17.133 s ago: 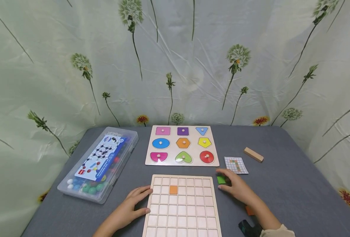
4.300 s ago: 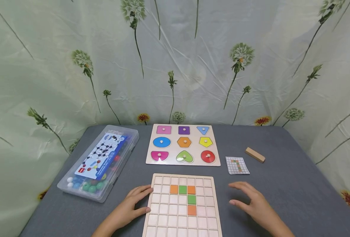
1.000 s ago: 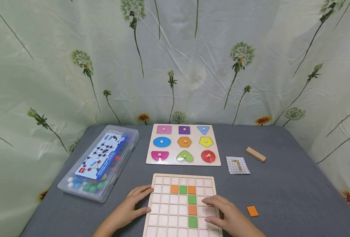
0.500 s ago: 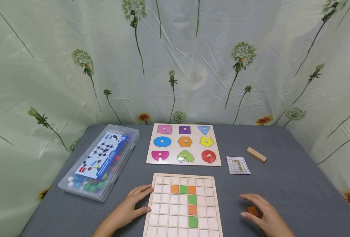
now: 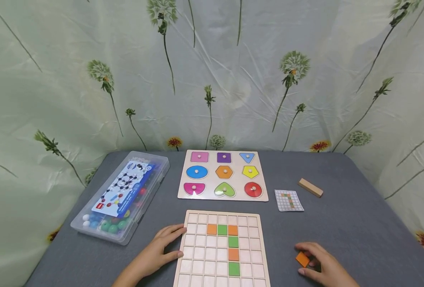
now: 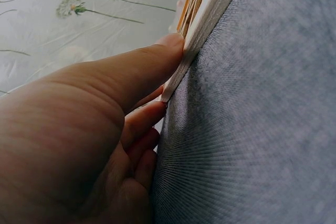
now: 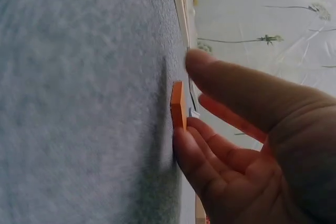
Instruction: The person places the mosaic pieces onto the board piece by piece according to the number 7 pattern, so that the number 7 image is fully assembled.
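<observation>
My left hand (image 5: 152,257) rests against the left edge of the wooden grid board (image 5: 209,212), thumb and fingertips touching its rim (image 6: 202,40). The board holds an orange, a green (image 5: 222,230) and an orange tile in a row, with green, orange (image 5: 233,254) and green (image 5: 234,269) tiles running down below the right one. To the right of the board, my right hand (image 5: 326,265) has its curled fingers against a tilted orange tile (image 5: 302,259). In the right wrist view a fingertip touches the lower end of this tile (image 7: 178,103); the thumb sits near its upper end.
A patterned card (image 5: 289,200) and a wooden block (image 5: 310,187) lie behind the right hand. A shape puzzle (image 5: 222,195) lies beyond the board. At the left is a clear plastic box (image 5: 120,199) with coloured balls. A floral curtain (image 5: 233,79) hangs behind the table.
The right hand has moved from over the board to the loose orange tile, and its fingers have closed in on it. That tile has tilted and shifted slightly. The left hand has stayed in place.
</observation>
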Available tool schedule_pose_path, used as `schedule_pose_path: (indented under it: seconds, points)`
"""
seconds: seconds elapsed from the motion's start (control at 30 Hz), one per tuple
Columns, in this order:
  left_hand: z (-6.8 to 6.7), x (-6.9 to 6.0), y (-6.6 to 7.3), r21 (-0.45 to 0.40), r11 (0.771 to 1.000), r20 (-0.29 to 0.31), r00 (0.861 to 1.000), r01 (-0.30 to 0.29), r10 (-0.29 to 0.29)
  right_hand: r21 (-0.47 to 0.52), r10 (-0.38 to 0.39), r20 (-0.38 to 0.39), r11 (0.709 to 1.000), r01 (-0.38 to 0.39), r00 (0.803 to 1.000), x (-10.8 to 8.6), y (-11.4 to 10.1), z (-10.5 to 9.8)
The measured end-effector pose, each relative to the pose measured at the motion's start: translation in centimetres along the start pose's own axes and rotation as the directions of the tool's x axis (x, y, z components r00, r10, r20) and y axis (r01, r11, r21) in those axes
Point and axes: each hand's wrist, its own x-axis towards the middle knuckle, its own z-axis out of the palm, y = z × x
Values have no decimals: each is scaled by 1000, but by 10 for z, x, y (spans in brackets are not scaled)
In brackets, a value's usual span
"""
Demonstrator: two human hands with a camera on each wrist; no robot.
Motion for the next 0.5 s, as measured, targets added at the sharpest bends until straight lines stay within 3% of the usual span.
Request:
schedule_pose_path:
  seconds: [0.1, 0.23, 0.37, 0.5]
  points:
    - [0, 0, 0, -3, 1000, 3, 1000, -1, 1, -22, -2, 20, 1000, 2, 1000, 0, 1, -1]
    - [0, 0, 0, -7, 1000, 4, 1000, 1, -1, -98, 27, -45, 995, -31, 999, 0, -1, 3]
    - [0, 0, 0, -7, 1000, 4, 1000, 2, -2, -131, 153, -136, 976, -171, 979, 2, -6, 8]
    - [1, 0, -1, 3, 1000, -1, 1000, -4, 4, -144, 261, -152, 948, -283, 953, 6, -9, 9]
